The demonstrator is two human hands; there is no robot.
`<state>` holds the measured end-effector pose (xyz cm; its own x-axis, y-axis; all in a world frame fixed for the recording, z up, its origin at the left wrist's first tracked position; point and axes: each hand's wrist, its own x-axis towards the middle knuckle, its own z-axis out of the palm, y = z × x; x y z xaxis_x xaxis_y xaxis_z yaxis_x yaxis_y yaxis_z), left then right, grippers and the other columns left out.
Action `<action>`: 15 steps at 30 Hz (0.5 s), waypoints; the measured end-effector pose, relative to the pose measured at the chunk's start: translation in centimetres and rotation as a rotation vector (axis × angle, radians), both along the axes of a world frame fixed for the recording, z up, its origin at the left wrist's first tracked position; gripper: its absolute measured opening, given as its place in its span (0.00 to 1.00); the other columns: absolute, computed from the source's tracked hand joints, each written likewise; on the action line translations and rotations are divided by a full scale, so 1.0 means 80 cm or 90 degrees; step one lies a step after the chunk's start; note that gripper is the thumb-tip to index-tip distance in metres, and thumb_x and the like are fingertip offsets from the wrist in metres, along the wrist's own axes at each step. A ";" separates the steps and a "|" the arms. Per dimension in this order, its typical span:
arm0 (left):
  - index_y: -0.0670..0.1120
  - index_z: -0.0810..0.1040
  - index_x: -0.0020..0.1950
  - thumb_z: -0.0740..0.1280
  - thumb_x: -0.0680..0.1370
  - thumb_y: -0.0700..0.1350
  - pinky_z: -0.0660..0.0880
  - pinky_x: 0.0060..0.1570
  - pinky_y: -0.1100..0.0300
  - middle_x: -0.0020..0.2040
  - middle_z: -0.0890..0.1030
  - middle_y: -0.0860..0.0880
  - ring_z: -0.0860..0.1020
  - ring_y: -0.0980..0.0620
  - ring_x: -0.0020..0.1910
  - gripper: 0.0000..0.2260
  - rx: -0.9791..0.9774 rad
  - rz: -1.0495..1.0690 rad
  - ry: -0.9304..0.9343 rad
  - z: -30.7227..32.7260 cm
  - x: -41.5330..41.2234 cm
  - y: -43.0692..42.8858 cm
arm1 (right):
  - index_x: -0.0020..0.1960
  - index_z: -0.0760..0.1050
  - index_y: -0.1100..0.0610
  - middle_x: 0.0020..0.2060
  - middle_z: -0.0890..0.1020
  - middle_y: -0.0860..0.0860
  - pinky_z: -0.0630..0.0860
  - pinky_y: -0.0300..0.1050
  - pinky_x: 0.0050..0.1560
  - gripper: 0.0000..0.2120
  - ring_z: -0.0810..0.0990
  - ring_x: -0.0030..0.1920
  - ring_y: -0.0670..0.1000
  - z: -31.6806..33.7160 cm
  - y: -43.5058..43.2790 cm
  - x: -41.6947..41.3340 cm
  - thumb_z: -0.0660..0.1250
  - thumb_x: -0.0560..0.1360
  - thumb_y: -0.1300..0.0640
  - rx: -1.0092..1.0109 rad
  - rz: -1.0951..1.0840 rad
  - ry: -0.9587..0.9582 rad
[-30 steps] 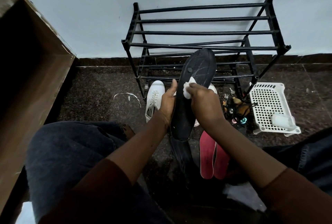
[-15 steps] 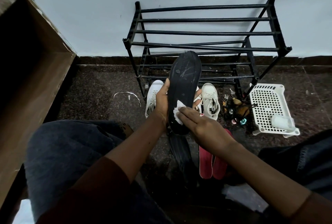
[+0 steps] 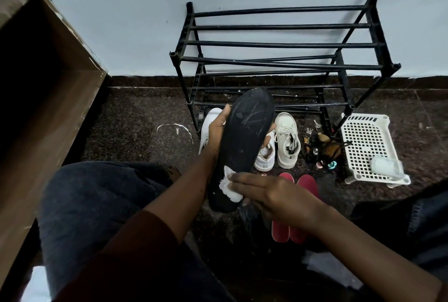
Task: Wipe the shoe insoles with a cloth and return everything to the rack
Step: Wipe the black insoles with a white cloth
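Centre frame: black insole (image 3: 242,141), gripped by left hand (image 3: 215,132); right hand (image 3: 274,195), fingers straight, presses white cloth (image 3: 229,186) on its lower end. Insole hides part of white shoes (image 3: 287,141) before black rack (image 3: 283,44); red insoles (image 3: 281,229) lower right.

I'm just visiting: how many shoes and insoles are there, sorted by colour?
White sneakers: 3
Red insoles: 2
Black insole, gripped by the left hand: 1
Total: 6
A dark shape on the floor below it is too dim to count.
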<state>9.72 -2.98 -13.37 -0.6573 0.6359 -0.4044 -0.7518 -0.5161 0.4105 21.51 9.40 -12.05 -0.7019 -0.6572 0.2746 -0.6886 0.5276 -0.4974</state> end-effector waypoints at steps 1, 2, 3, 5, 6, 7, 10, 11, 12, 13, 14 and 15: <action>0.36 0.68 0.69 0.55 0.77 0.62 0.62 0.67 0.44 0.71 0.64 0.33 0.60 0.36 0.71 0.34 -0.001 0.004 -0.012 -0.004 0.000 0.001 | 0.60 0.77 0.61 0.59 0.79 0.56 0.75 0.37 0.56 0.17 0.79 0.57 0.51 0.007 0.003 -0.002 0.59 0.73 0.62 -0.029 -0.020 -0.009; 0.36 0.67 0.71 0.54 0.77 0.62 0.59 0.69 0.44 0.71 0.64 0.33 0.61 0.36 0.71 0.33 -0.016 0.002 -0.010 -0.004 0.002 0.002 | 0.58 0.78 0.62 0.57 0.80 0.56 0.71 0.33 0.58 0.17 0.78 0.57 0.49 0.014 0.006 -0.005 0.59 0.72 0.63 -0.071 -0.054 -0.022; 0.37 0.65 0.72 0.55 0.77 0.62 0.58 0.70 0.44 0.70 0.66 0.34 0.64 0.36 0.70 0.33 -0.021 -0.002 0.002 -0.005 0.002 0.004 | 0.58 0.78 0.63 0.56 0.80 0.56 0.69 0.30 0.60 0.16 0.78 0.56 0.47 0.019 0.010 -0.009 0.62 0.72 0.64 -0.119 -0.097 -0.035; 0.37 0.69 0.69 0.59 0.75 0.60 0.65 0.67 0.45 0.65 0.73 0.34 0.72 0.37 0.64 0.33 -0.034 -0.011 0.024 -0.001 0.006 0.006 | 0.57 0.78 0.63 0.55 0.80 0.55 0.68 0.28 0.60 0.16 0.75 0.57 0.44 0.023 0.019 -0.019 0.67 0.69 0.68 -0.195 -0.192 -0.045; 0.37 0.76 0.63 0.60 0.74 0.59 0.72 0.62 0.47 0.59 0.78 0.34 0.77 0.40 0.59 0.29 -0.056 0.008 0.046 0.002 0.008 0.008 | 0.58 0.78 0.63 0.55 0.80 0.55 0.68 0.27 0.59 0.17 0.75 0.57 0.42 0.024 0.022 -0.027 0.67 0.69 0.68 -0.214 -0.238 -0.046; 0.37 0.83 0.52 0.57 0.76 0.56 0.78 0.54 0.52 0.51 0.82 0.37 0.82 0.44 0.51 0.25 -0.099 0.031 0.065 0.003 0.008 0.011 | 0.58 0.78 0.63 0.54 0.80 0.55 0.67 0.27 0.59 0.18 0.75 0.57 0.43 0.024 0.023 -0.033 0.67 0.68 0.68 -0.218 -0.281 -0.044; 0.39 0.84 0.32 0.49 0.83 0.48 0.80 0.33 0.61 0.34 0.84 0.43 0.83 0.50 0.32 0.30 -0.131 0.088 0.061 -0.006 0.009 0.021 | 0.55 0.79 0.65 0.54 0.81 0.60 0.69 0.29 0.56 0.21 0.80 0.53 0.54 0.020 0.009 -0.044 0.62 0.64 0.74 -0.138 -0.307 -0.040; 0.38 0.84 0.32 0.49 0.84 0.48 0.79 0.31 0.61 0.33 0.83 0.43 0.83 0.50 0.31 0.31 -0.139 0.089 0.040 -0.011 0.007 0.023 | 0.54 0.79 0.65 0.52 0.81 0.61 0.74 0.34 0.53 0.22 0.81 0.51 0.57 0.019 0.000 -0.042 0.62 0.62 0.75 -0.088 -0.283 -0.032; 0.38 0.84 0.33 0.49 0.84 0.50 0.79 0.30 0.62 0.33 0.83 0.43 0.83 0.50 0.31 0.32 -0.152 0.078 0.026 -0.017 0.005 0.024 | 0.51 0.80 0.65 0.50 0.81 0.61 0.78 0.41 0.47 0.20 0.82 0.47 0.58 0.017 -0.007 -0.041 0.63 0.61 0.74 -0.041 -0.259 -0.013; 0.37 0.84 0.33 0.49 0.84 0.51 0.79 0.30 0.62 0.33 0.83 0.43 0.83 0.49 0.31 0.32 -0.145 0.079 0.003 -0.024 0.002 0.024 | 0.48 0.80 0.65 0.47 0.81 0.61 0.80 0.45 0.41 0.17 0.82 0.44 0.59 0.016 -0.012 -0.040 0.63 0.62 0.72 -0.003 -0.251 0.006; 0.37 0.84 0.34 0.49 0.83 0.53 0.79 0.30 0.62 0.33 0.83 0.43 0.82 0.49 0.31 0.33 -0.133 0.066 -0.010 -0.028 0.002 0.022 | 0.47 0.80 0.65 0.45 0.81 0.60 0.80 0.47 0.37 0.14 0.82 0.42 0.60 0.013 -0.014 -0.043 0.63 0.63 0.69 0.024 -0.257 0.017; 0.37 0.84 0.34 0.49 0.83 0.54 0.79 0.32 0.62 0.33 0.82 0.43 0.82 0.49 0.30 0.32 -0.123 0.054 -0.011 -0.029 0.004 0.021 | 0.46 0.80 0.65 0.43 0.81 0.60 0.79 0.48 0.34 0.12 0.81 0.41 0.60 0.012 -0.013 -0.048 0.63 0.64 0.67 0.042 -0.272 0.021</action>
<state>10.07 -1.28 -15.72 -0.6968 0.4882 -0.5255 -0.7171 -0.4906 0.4951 17.70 8.32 -11.08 -0.9061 -0.3265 0.2691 -0.4167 0.7988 -0.4340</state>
